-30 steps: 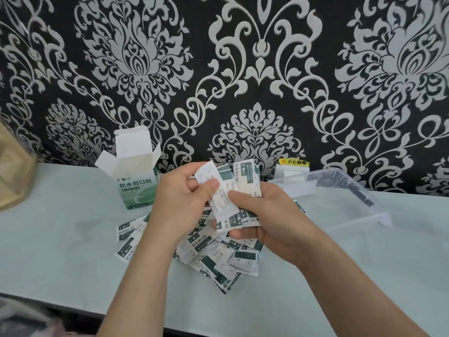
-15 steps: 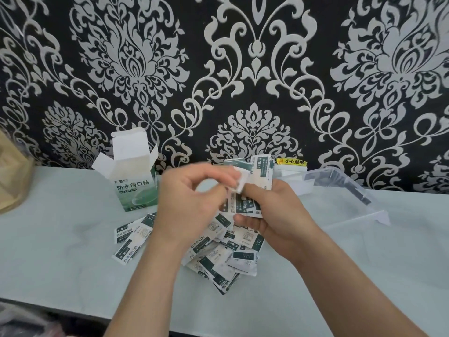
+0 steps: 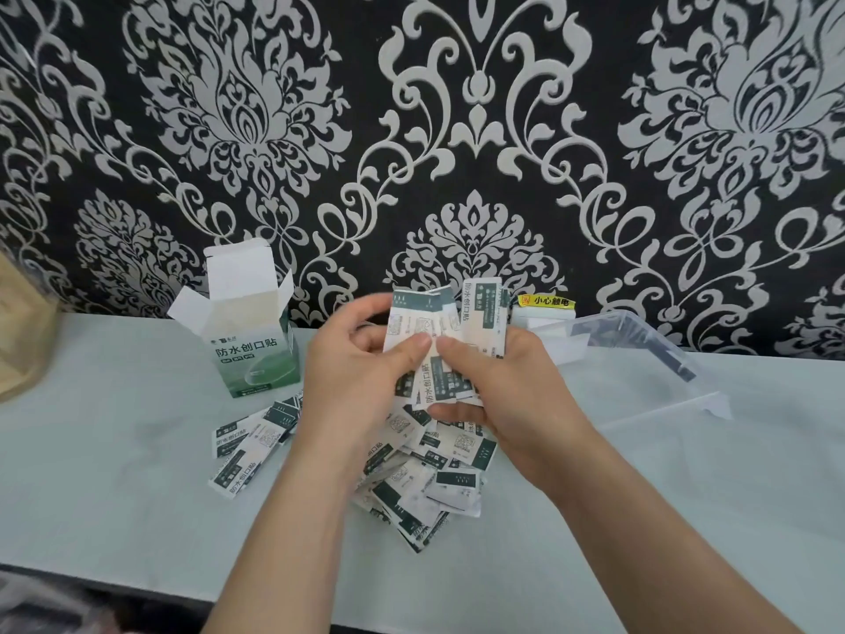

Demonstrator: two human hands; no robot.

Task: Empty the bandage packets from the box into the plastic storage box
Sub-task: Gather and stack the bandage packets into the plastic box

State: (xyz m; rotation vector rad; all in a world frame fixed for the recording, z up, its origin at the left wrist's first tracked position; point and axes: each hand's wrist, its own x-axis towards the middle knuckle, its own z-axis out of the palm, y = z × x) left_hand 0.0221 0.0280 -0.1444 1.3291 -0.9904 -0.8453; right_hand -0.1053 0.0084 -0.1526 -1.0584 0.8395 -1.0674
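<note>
The white and green bandage box (image 3: 249, 340) stands upright at the back left of the table with its top flaps open. Loose bandage packets (image 3: 430, 473) lie in a heap on the table under my hands, and a few more packets (image 3: 249, 443) lie to the left. My right hand (image 3: 507, 395) holds a fanned stack of bandage packets (image 3: 475, 318) upright. My left hand (image 3: 356, 382) pinches the left side of that stack, thumb against the front. The clear plastic storage box (image 3: 649, 354) sits at the right, behind my right hand.
A pale table (image 3: 114, 473) runs along a black and silver patterned wall. A brown paper bag (image 3: 18, 331) is at the far left edge. A white socket block with a yellow warning label (image 3: 546, 306) stands against the wall beside the storage box.
My left hand has brought a packet up against the stack and now pinches the stack beside my right thumb. The stack has grown and sits slightly higher.
</note>
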